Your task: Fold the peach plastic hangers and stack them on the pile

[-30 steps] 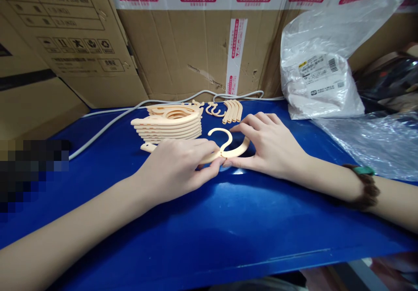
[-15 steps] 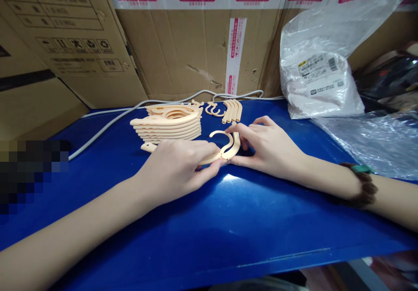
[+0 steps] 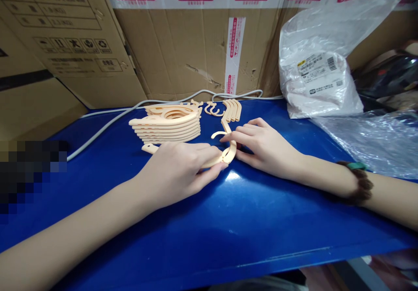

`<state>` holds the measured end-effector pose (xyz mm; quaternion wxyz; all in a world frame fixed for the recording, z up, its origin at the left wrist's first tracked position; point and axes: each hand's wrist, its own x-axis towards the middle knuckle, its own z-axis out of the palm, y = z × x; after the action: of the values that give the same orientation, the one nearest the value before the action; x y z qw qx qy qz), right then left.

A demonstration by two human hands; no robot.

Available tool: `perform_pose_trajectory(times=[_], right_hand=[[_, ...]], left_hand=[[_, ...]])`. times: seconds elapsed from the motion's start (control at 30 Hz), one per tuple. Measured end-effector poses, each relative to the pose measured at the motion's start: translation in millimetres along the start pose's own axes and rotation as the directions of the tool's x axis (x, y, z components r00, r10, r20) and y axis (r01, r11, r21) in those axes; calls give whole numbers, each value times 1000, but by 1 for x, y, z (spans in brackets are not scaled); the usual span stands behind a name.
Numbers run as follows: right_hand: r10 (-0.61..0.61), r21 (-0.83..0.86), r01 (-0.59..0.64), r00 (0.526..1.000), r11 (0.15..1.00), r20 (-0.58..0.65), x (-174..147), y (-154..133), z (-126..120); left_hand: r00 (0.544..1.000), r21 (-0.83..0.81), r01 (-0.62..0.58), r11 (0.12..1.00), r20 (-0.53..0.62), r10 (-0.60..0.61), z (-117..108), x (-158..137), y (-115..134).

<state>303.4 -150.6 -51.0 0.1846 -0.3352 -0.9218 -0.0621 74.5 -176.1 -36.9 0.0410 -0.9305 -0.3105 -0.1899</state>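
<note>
A cream plastic folding hanger (image 3: 231, 152) is held between my hands low over the blue table. My left hand (image 3: 183, 165) is closed around one of its arms, thumb near the central joint; that arm's end sticks out beyond my knuckles. At the hanger's other arm, my right hand (image 3: 266, 145) grips with fingers and thumb, its forefinger by the curved hook. My fingers partly hide the joint and hook. Just behind my left hand, a stack of cream hangers (image 3: 166, 128) lies on the table.
Loose cream hooks (image 3: 212, 109) and several curved hanger arms (image 3: 232, 109) lie behind the hands. A white cable (image 3: 107, 138) runs along the back. Cardboard boxes (image 3: 196, 43) wall the rear and left; a plastic bag (image 3: 321, 82) and clear film (image 3: 375, 143) are at right.
The hanger's right-hand arm has swung leftward, and its far end now points up and left. My right hand has shifted slightly, while my left hand keeps its hold.
</note>
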Motion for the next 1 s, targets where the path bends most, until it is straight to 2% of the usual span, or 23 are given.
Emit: perform_pose_trajectory(times=[0.2,0.67,1.0], right_hand=[[-38,24,39,999,999,-31,0,3,4],[-155,60,164,980,985,-127,-1,2,1],[-228,45,238,961,970,-158,-2,0,-1]], left_hand=[[998,26,45,999,-52,-44,0,1,2],[990,68,139,988,-7,-139,-1,3,12],[994,51,107,993,-6,-107,3,1,12]])
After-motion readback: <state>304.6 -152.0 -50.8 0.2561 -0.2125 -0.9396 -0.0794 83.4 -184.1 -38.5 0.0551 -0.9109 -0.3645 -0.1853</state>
